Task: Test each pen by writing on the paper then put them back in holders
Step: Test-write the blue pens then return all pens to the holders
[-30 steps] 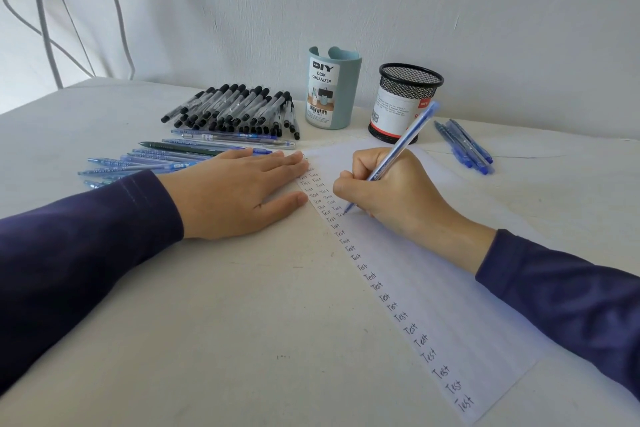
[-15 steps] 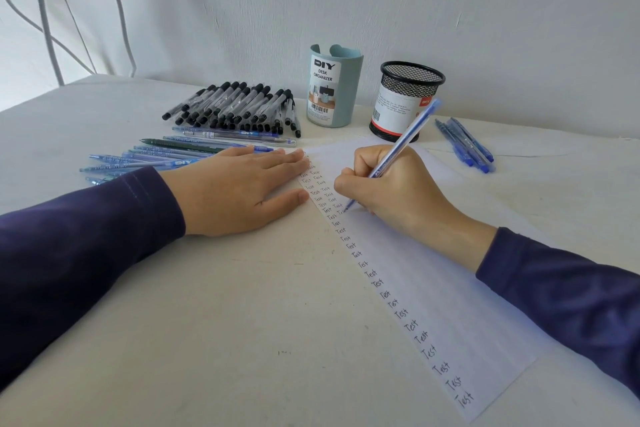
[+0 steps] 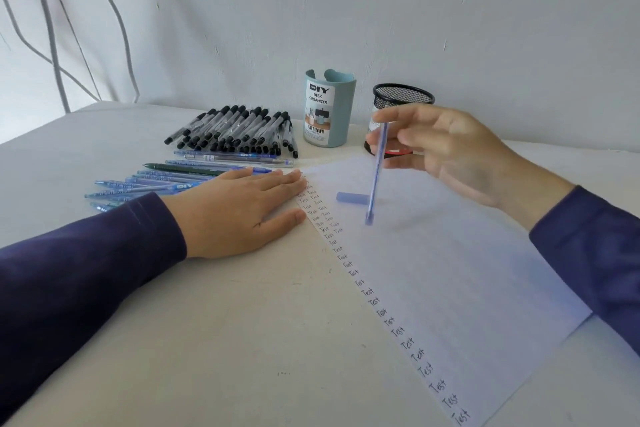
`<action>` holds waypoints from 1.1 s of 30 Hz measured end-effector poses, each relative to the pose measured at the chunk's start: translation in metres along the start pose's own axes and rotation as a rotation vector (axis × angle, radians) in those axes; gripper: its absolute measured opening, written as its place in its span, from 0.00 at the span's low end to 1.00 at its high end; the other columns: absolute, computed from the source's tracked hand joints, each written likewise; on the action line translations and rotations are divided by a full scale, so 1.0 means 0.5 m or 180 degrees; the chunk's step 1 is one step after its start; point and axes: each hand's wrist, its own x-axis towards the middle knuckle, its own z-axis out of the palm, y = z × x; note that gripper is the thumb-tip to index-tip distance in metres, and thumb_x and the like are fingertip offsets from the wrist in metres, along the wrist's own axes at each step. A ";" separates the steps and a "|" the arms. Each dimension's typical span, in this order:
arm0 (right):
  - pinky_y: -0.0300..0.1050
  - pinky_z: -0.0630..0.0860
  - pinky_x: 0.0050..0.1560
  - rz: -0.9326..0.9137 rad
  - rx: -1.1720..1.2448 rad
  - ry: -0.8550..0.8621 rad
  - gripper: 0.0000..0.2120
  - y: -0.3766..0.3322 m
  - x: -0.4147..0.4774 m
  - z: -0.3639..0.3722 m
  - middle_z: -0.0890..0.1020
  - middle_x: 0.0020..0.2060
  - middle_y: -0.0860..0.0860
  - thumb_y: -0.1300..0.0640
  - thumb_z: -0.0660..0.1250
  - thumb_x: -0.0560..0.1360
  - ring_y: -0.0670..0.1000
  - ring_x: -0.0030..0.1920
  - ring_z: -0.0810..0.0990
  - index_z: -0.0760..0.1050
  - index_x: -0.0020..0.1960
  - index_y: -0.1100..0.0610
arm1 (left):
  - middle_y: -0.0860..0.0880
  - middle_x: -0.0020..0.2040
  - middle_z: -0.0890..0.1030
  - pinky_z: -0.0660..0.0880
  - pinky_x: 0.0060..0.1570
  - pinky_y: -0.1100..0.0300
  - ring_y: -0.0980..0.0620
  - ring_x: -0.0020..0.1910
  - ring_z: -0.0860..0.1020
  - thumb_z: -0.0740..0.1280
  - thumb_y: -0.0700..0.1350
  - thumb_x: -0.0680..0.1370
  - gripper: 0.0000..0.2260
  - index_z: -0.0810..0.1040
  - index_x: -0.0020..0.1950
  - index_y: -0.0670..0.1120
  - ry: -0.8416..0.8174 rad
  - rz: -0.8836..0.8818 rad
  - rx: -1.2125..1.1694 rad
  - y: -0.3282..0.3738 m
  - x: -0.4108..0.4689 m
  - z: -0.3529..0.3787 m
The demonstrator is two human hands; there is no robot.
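Note:
My right hand [image 3: 460, 152] is raised above the lined paper [image 3: 450, 270] and pinches the upper end of a blue pen [image 3: 375, 180], which hangs almost upright and is blurred. A small blue cap [image 3: 353, 198] lies on the paper beside the pen's lower end. My left hand [image 3: 239, 211] rests flat on the table, fingertips at the paper's left edge beside columns of written "Test". At the back stand a teal holder [image 3: 329, 107] and a black mesh holder [image 3: 403, 94], the latter partly hidden by my right hand.
Several black-capped pens [image 3: 235, 130] lie in a row left of the teal holder. Several blue pens and one dark green pen [image 3: 156, 180] lie nearer, partly under my left arm. A white wall rises right behind the holders.
My right hand has lifted off the paper and moved up and right; the pen has swung from a writing slant to hanging nearly upright. The blue cap now shows on the paper.

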 end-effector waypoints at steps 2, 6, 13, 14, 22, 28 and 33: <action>0.45 0.80 0.45 0.0364 0.0338 0.0095 0.12 0.000 0.005 -0.020 0.83 0.42 0.53 0.66 0.57 0.81 0.52 0.45 0.82 0.78 0.57 0.58 | 0.61 0.79 0.44 0.38 0.72 0.65 0.64 0.77 0.46 0.29 0.70 0.68 0.40 0.43 0.79 0.59 -0.0009 -0.0008 -0.0014 -0.001 0.000 0.000; 0.44 0.80 0.41 0.0857 -0.0058 -0.0214 0.10 -0.001 0.003 -0.046 0.80 0.44 0.54 0.57 0.62 0.81 0.52 0.44 0.80 0.77 0.59 0.59 | 0.63 0.78 0.43 0.38 0.73 0.64 0.64 0.77 0.45 0.29 0.70 0.68 0.40 0.43 0.79 0.59 -0.0031 -0.0018 -0.0035 0.000 0.000 -0.003; 0.44 0.77 0.36 0.0321 -0.0974 0.0922 0.17 0.016 0.014 -0.021 0.73 0.30 0.50 0.48 0.76 0.70 0.49 0.29 0.73 0.68 0.39 0.54 | 0.66 0.73 0.40 0.37 0.72 0.65 0.65 0.76 0.45 0.29 0.70 0.68 0.40 0.43 0.79 0.60 -0.0037 -0.0010 -0.0042 0.000 0.000 -0.005; 0.43 0.75 0.34 0.0225 -0.0833 0.1052 0.19 0.018 0.017 -0.026 0.72 0.30 0.51 0.51 0.75 0.71 0.50 0.28 0.72 0.65 0.37 0.53 | 0.66 0.73 0.40 0.37 0.72 0.65 0.65 0.76 0.45 0.29 0.70 0.68 0.40 0.43 0.79 0.60 -0.0037 -0.0008 -0.0042 -0.001 0.001 -0.004; 0.51 0.83 0.46 -0.0117 -0.0010 0.0834 0.19 0.000 0.019 -0.044 0.75 0.38 0.56 0.73 0.62 0.76 0.54 0.37 0.82 0.72 0.60 0.54 | 0.64 0.77 0.42 0.38 0.73 0.64 0.65 0.76 0.45 0.29 0.71 0.68 0.40 0.43 0.79 0.60 -0.0046 -0.0029 -0.0066 -0.003 0.002 -0.002; 0.36 0.79 0.48 0.0729 -0.1794 -0.0036 0.10 0.010 0.001 -0.050 0.81 0.43 0.52 0.67 0.69 0.75 0.47 0.43 0.84 0.79 0.54 0.57 | 0.63 0.77 0.43 0.38 0.73 0.65 0.66 0.76 0.45 0.29 0.71 0.68 0.40 0.43 0.79 0.59 -0.0027 -0.0011 -0.0034 -0.002 0.003 -0.002; 0.37 0.76 0.50 0.0890 -0.2589 -0.0630 0.07 0.013 -0.005 -0.054 0.84 0.42 0.47 0.61 0.72 0.74 0.43 0.40 0.80 0.82 0.47 0.50 | 0.64 0.76 0.42 0.38 0.73 0.65 0.66 0.75 0.45 0.29 0.71 0.68 0.40 0.43 0.79 0.59 -0.0028 -0.0018 -0.0047 -0.002 0.003 -0.001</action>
